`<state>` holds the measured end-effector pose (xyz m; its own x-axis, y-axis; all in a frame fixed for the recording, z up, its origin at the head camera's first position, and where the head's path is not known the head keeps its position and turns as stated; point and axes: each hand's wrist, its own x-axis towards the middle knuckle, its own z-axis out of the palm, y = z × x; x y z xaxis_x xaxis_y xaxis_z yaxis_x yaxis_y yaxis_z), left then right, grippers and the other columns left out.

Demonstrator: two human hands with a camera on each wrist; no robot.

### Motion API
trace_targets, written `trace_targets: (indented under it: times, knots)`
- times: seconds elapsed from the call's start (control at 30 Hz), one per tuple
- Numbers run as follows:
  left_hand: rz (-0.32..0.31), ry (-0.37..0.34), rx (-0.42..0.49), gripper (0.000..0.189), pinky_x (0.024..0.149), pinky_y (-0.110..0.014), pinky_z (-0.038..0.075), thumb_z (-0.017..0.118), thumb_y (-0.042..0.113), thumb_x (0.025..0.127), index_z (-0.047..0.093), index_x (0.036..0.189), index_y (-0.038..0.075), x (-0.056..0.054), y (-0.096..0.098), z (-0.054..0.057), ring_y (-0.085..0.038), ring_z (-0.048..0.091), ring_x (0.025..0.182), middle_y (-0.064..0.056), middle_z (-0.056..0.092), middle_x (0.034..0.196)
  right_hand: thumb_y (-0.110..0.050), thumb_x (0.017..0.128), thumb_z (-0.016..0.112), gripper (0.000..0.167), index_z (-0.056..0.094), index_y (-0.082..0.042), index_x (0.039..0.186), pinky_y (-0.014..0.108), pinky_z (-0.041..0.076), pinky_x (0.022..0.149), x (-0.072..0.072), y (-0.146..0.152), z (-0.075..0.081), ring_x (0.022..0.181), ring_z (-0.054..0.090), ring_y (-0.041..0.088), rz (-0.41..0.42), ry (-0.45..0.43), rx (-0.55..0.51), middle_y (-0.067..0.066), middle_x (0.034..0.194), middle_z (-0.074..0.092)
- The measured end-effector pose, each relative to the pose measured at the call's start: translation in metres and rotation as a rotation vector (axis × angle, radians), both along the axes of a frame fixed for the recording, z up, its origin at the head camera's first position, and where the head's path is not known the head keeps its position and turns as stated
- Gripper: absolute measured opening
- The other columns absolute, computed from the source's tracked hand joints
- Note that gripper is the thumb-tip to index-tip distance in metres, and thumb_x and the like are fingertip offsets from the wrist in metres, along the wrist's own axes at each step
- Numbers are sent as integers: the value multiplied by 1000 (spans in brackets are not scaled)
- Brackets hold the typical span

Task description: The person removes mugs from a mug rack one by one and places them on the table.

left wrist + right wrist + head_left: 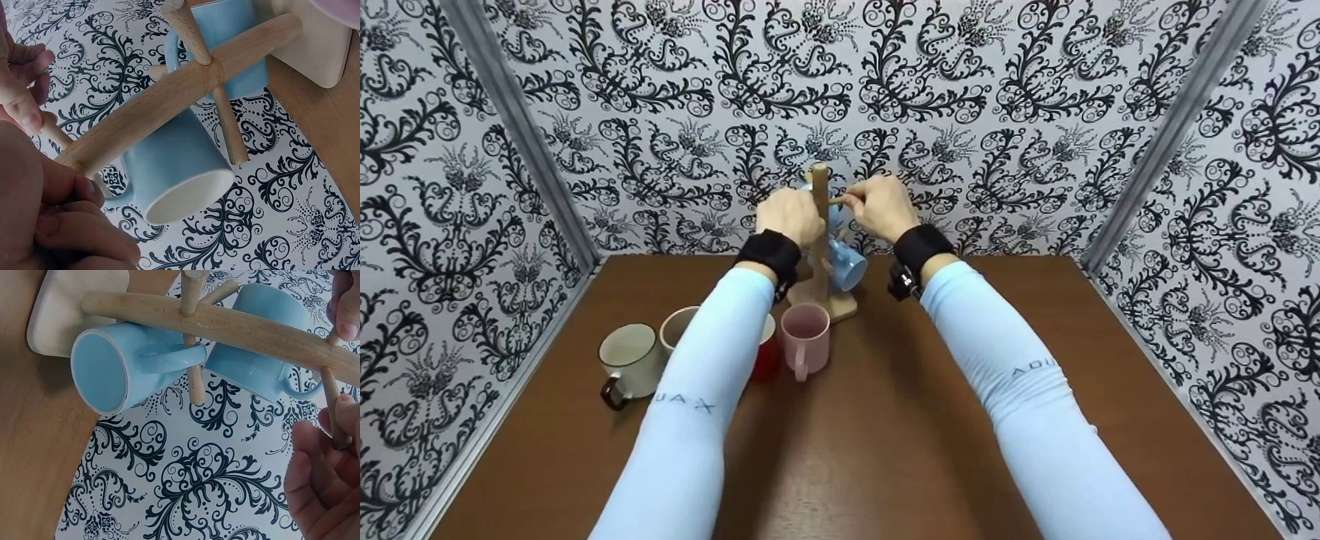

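Observation:
A wooden mug tree point(820, 240) stands at the back of the table, with two light blue mugs on it. The lower blue mug point(847, 268) hangs with its mouth facing out and down; the upper blue mug point(171, 154) is largely behind the post in the head view. My right hand point(883, 208) pinches a bare upper peg point(333, 399) between thumb and fingers. At the post's other side, my left hand point(791, 216) has its fingers curled at another upper peg, pinching it near the post; that peg is mostly hidden by the fingers.
In front of the tree's base stands a pink mug point(805, 337). A red mug point(766, 356) and a pale mug point(678, 326) are partly behind my left sleeve. Leftmost is a cream mug point(628, 360) with a dark handle. A patterned wall point(997, 165) rises close behind the tree.

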<state>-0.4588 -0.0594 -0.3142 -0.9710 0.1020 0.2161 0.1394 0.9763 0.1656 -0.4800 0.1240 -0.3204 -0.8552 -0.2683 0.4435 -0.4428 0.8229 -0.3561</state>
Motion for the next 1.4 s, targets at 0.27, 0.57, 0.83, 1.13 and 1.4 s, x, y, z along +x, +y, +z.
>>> trace_targets:
  times: [0.27,0.57,0.83,1.13,1.4]
  knots:
    - [-12,-9,20,31,96,-55,67,67,31,104,80,115,5,-4,-3,-3,-40,79,112,-20,81,119,-19,108,71,20,88,-11,116,26,46,64,3,0,-5,80,74,27,31,14,2,12,106,88]
    - [-13,-24,36,32,101,-56,66,67,31,101,78,119,6,-11,-2,-3,-39,79,117,-19,80,126,-19,106,72,21,89,-10,114,28,44,67,8,2,-6,87,77,31,15,31,-27,13,107,88]
    - [-34,-36,62,30,101,-56,65,66,30,100,78,118,10,-17,-3,-2,-37,79,117,-17,81,126,-18,103,74,19,89,-9,110,26,43,65,11,5,-6,81,72,30,10,56,-94,15,101,88]
    - [-67,-46,100,26,104,-55,63,65,31,101,79,112,12,-15,-5,7,-36,77,117,-15,81,128,-15,101,72,21,91,-10,95,24,30,50,15,6,-5,56,54,14,25,140,-61,12,82,85]
    - [-94,-68,143,34,103,-56,63,65,39,104,79,118,11,-24,-5,5,-37,77,118,-15,81,129,-17,104,69,34,86,-4,77,28,28,53,21,2,-5,57,51,19,5,180,12,14,68,77]
